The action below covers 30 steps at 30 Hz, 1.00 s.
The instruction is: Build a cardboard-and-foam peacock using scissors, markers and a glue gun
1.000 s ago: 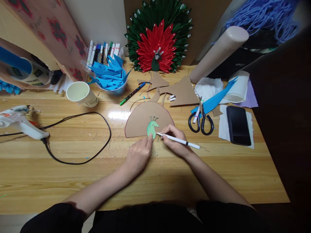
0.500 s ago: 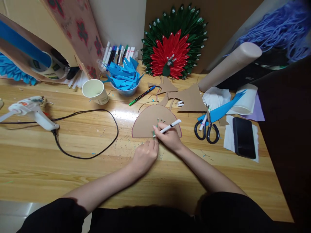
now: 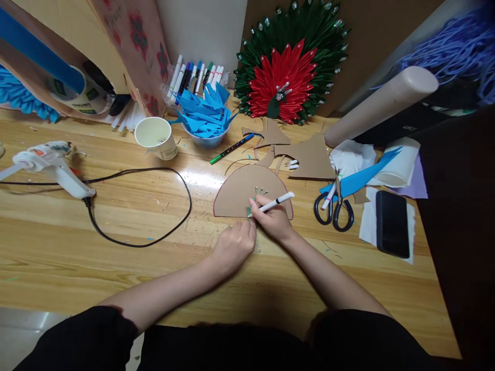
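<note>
A white marker pen (image 3: 281, 199) is gripped in my right hand (image 3: 274, 220), its tip pointing down-left beside a small green piece (image 3: 249, 207). Thin stalks with pale beads (image 3: 261, 190) stick up above that piece. Both lie over the straight lower edge of a half-round cardboard piece (image 3: 242, 188) with a purple line along its curve. My left hand (image 3: 235, 244) rests on the table just below, fingers closed and tips at the green piece's lower end. What they pinch is hidden. The fingertips of my two hands nearly meet.
To the left are a glue gun (image 3: 58, 167) and its looped black cord (image 3: 189, 198). A paper cup (image 3: 155, 138), a bowl of blue strips (image 3: 207, 121) and cardboard scraps (image 3: 309, 157) stand behind. On the right lie scissors (image 3: 335, 206) and a phone (image 3: 392, 224).
The view has shifted slightly, so most things sit a little differently in the picture. Both hands keep nearly the same pose at the green piece, and the pen is still held.
</note>
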Tool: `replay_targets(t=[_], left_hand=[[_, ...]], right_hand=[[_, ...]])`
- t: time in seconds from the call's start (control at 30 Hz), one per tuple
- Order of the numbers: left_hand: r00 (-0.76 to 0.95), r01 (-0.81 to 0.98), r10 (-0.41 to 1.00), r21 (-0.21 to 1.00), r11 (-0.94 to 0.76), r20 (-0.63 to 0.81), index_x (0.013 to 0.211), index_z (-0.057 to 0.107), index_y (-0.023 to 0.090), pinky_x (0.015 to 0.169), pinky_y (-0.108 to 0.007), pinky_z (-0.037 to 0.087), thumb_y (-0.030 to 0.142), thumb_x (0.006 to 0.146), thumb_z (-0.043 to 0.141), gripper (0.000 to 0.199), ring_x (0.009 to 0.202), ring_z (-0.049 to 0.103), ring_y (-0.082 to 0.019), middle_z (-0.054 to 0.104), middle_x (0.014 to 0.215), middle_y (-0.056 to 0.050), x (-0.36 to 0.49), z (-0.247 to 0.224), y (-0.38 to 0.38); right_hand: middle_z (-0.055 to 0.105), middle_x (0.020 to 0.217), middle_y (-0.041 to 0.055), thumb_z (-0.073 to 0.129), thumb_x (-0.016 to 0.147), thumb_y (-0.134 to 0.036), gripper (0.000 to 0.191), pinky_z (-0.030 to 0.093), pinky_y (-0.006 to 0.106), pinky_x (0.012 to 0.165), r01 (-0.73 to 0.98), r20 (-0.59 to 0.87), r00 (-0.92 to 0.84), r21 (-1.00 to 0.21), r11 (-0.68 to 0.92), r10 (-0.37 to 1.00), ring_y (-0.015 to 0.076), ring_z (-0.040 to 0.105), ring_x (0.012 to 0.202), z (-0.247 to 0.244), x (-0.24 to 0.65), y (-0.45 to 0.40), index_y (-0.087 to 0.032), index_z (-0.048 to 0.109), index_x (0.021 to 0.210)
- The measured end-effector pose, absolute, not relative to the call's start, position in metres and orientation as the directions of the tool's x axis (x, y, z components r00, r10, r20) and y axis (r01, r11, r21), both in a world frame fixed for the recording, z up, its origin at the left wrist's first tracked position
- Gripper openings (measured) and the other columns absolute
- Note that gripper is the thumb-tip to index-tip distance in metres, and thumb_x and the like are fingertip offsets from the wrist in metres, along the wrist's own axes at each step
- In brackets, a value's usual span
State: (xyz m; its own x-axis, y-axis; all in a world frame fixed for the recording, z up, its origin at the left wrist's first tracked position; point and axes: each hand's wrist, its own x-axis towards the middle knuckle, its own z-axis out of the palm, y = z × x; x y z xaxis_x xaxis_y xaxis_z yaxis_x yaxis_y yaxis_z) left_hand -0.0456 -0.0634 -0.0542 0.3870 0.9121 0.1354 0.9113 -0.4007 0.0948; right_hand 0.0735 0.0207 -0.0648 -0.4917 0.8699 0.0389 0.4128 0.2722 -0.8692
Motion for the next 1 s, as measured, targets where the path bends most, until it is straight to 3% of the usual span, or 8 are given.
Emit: replay_targets(t=[0.2,0.8,1.0], left_hand=[[0.392,0.909,0.913,0.105,-0.403,0.113,0.087,0.058,0.008,0.044,-0.025,0.041,0.003,0.084,0.036,0.022,0.057,0.057,-0.017,0.057,0.064,-0.005,-0.0457,-0.0537,-0.0633],[0.37,0.918,0.925,0.121,-0.378,0.086,0.08,0.058,0.01,0.045,-0.024,0.041,0.002,0.085,0.032,0.028,0.057,0.058,-0.018,0.057,0.062,-0.006,-0.0441,-0.048,-0.0626],[0.365,0.911,0.929,0.182,-0.37,0.062,0.085,0.058,0.008,0.046,-0.025,0.043,0.002,0.085,0.031,0.028,0.059,0.059,-0.018,0.059,0.066,-0.008,-0.0444,-0.0502,-0.063]], right_hand=[[0.032,0.05,-0.0052,0.044,0.087,-0.031,0.039,0.029,0.025,0.049,0.417,0.041,-0.509,-0.862,0.288,0.86,0.0099,0.032,0.047,-0.0637,0.0731,0.02,-0.021,0.027,0.054],[0.03,0.055,-0.0038,0.04,0.089,-0.026,0.035,0.03,0.027,0.056,0.433,0.226,-0.567,-0.736,0.52,0.792,0.012,0.032,0.052,-0.0618,0.0704,0.019,-0.022,0.024,0.059],[0.028,0.054,-0.0041,0.041,0.088,-0.026,0.036,0.03,0.027,0.055,0.428,0.195,-0.57,-0.759,0.491,0.798,0.0116,0.03,0.05,-0.0613,0.0701,0.0203,-0.022,0.023,0.058]])
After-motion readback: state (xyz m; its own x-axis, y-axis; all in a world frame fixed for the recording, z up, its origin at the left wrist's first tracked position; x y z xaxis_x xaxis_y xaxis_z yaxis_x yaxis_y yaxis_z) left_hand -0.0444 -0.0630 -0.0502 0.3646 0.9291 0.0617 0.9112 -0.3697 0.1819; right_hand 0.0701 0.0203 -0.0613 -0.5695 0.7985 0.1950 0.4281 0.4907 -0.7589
